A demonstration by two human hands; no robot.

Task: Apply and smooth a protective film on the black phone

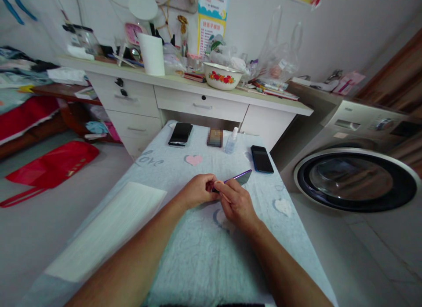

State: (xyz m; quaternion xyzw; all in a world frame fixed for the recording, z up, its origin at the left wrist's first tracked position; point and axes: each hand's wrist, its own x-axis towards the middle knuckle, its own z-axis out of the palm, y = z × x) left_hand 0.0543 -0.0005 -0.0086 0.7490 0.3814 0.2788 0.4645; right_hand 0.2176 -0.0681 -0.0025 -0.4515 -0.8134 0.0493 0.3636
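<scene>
A smartphone [243, 177] with a purple-blue edge is held tilted above the cloth-covered table. My left hand [199, 191] is closed around its near left end. My right hand [238, 205] is closed in a pinch at that same end, its fingers hiding much of the phone. A thin pale stick [225, 196] shows at the right fingers; its tip is hidden, and I cannot make out its exact kind. Beyond the hands stands a small clear spray bottle [231, 142] with a white cap, beside a small blurred square item [215, 138].
Two dark phones lie on the table, one at far left [181, 134] and one at right [262, 159]. A long white sheet [108, 230] lies along the left side. Behind is a white desk [201, 105]; a washing machine [356, 157] stands to the right, a red bag [54, 164] on the floor.
</scene>
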